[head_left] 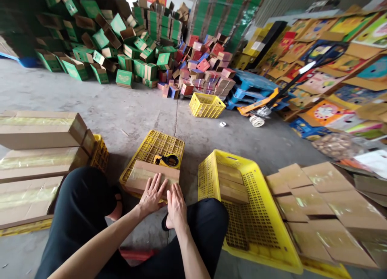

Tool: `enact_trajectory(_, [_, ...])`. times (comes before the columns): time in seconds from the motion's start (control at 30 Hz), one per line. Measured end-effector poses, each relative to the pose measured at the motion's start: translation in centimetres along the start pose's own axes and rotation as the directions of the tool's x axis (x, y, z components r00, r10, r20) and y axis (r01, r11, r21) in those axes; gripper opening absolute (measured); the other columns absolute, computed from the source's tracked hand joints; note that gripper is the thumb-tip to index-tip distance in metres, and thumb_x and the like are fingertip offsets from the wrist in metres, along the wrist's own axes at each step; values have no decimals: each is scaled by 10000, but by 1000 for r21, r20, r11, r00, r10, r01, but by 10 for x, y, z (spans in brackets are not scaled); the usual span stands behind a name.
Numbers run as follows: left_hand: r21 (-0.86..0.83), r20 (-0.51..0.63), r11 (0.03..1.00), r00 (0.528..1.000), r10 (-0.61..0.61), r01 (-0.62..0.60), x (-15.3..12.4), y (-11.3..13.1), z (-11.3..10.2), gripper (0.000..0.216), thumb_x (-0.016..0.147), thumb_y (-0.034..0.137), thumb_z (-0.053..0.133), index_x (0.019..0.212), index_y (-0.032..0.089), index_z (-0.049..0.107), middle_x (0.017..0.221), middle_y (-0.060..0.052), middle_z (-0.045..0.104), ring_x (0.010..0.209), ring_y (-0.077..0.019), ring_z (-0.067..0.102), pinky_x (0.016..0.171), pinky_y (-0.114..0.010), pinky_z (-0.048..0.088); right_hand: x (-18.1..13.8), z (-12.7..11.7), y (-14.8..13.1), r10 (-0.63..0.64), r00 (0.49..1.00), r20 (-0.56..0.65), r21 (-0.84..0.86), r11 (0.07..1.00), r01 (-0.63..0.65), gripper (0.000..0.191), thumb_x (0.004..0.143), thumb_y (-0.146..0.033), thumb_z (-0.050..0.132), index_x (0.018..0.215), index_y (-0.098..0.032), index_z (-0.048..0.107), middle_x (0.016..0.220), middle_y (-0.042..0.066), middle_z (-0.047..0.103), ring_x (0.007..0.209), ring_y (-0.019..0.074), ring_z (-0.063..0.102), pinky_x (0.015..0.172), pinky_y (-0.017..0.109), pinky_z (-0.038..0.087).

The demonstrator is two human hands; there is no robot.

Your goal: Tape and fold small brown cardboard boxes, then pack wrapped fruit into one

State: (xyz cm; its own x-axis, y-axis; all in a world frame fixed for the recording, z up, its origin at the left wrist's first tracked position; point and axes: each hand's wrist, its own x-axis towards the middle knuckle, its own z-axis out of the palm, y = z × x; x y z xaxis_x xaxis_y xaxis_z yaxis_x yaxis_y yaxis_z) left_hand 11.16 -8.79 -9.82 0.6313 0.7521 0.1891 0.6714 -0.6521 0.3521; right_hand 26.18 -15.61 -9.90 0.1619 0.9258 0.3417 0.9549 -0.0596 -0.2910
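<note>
A taped cardboard box [136, 176] lies on an upturned yellow crate [146, 144] before my knees. Flat on top of the box, toward its near side, rests my left hand [152, 194], fingers spread. My right hand [177, 204] is at the box's near right corner, its fingers stretched out and close together; whether it presses on the cardboard is hard to tell. Neither hand holds anything. Just behind the box sits a black and yellow tape dispenser [166, 161] on the crate.
Larger closed boxes [39, 130] are stacked at my left. At right stand a yellow crate [263, 206] with a few boxes inside and rows of taped boxes [320, 202]. Farther off are a yellow basket [207, 105], a pallet jack [266, 105] and heaped green cartons [123, 77].
</note>
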Motion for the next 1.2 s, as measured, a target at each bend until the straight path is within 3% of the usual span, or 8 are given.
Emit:
enact_trajectory(0.13, [-15, 17, 1000, 1000, 3, -3, 0, -3, -3, 1016, 816, 543, 765, 1666, 208, 318, 1756, -227, 143, 1623, -435, 139, 1270, -645, 166, 28, 7, 9, 1, 999, -48, 26, 1000, 1, 572, 1132, -352, 276, 1437, -27, 636, 1445, 243, 648, 1392, 305, 607, 1143, 437, 533])
enact_trajectory(0.33, [-50, 71, 999, 997, 25, -21, 12, 10, 4, 1020, 848, 538, 736, 1675, 147, 285, 1747, -237, 175, 1620, -445, 141, 1267, -671, 161, 53, 6, 25, 88, 994, -63, 174, 982, -76, 687, 1133, -463, 131, 1575, -92, 504, 1333, 209, 730, 1201, 279, 734, 1055, 414, 578])
enact_trajectory(0.5, [-4, 92, 1000, 996, -10, 11, 29, 32, 17, 1019, 831, 529, 758, 1692, 252, 287, 1767, -169, 145, 1608, -516, 75, 1233, -752, 124, 36, 6, 25, 50, 998, -36, 179, 983, -43, 740, 1117, -496, 83, 1571, -109, 520, 1336, 222, 724, 1225, 302, 718, 1030, 428, 589])
enact_trajectory(0.67, [17, 55, 999, 997, -51, 50, 35, 37, 20, 868, 934, 457, 637, 1696, 243, 279, 1768, -151, 162, 1607, -505, 111, 1234, -745, 137, 9, 13, 25, -53, 998, -27, 107, 993, 55, 665, 1126, -400, 126, 1528, -105, 566, 1425, 222, 670, 1357, 299, 633, 1094, 442, 564])
enact_trajectory(0.77, [-17, 61, 999, 997, -46, 47, 33, 29, 13, 797, 965, 430, 575, 1689, 231, 305, 1771, -109, 166, 1619, -453, 134, 1257, -681, 179, 0, 17, 25, -98, 995, -37, 46, 994, 99, 620, 1128, -319, 152, 1438, -113, 648, 1423, 220, 672, 1411, 295, 588, 1124, 454, 545])
enact_trajectory(0.93, [-84, 83, 996, 997, 4, 3, 22, 7, -5, 908, 930, 489, 623, 1697, 174, 255, 1758, -96, 215, 1623, -341, 212, 1294, -531, 220, -4, 19, 22, -124, 991, -49, -42, 992, 122, 595, 1132, -269, 178, 1361, -67, 689, 1430, 259, 654, 1418, 306, 582, 1128, 446, 537])
enact_trajectory(1.2, [8, 10, 996, 996, -85, 85, -12, -45, -39, 893, 922, 446, 670, 1687, 190, 286, 1720, -141, 309, 1578, -331, 338, 1293, -533, 188, 0, 15, 12, -26, 999, -31, -14, 1000, 25, 629, 1145, -419, 216, 1469, -29, 590, 1470, 264, 621, 1430, 297, 571, 1132, 414, 540])
